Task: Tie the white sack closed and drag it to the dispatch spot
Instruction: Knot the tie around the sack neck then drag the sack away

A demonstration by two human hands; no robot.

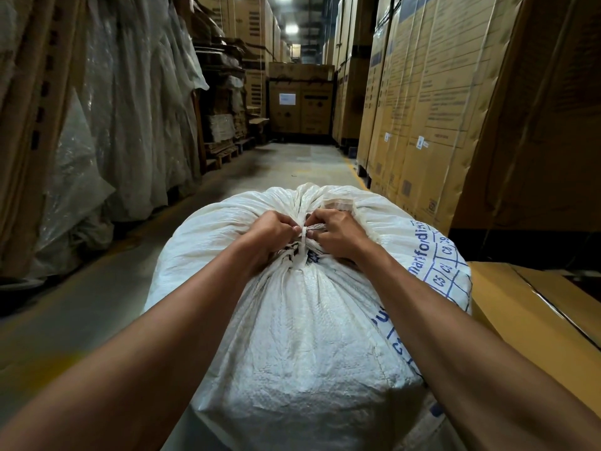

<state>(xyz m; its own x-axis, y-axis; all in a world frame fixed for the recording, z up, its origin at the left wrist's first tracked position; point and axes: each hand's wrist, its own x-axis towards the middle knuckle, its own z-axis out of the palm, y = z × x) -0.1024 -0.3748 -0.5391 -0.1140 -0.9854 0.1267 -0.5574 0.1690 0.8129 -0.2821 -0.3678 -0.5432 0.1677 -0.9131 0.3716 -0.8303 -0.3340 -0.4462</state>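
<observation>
Both bare arms reach straight out. The left hand (271,231) and right hand (336,234) are curled into fists, knuckles nearly touching.

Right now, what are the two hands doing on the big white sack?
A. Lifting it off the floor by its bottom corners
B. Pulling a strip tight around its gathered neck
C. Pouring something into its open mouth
B: the left hand and right hand grip the gathered neck of the white sack on either side of a narrow white strip crossing it.
</observation>
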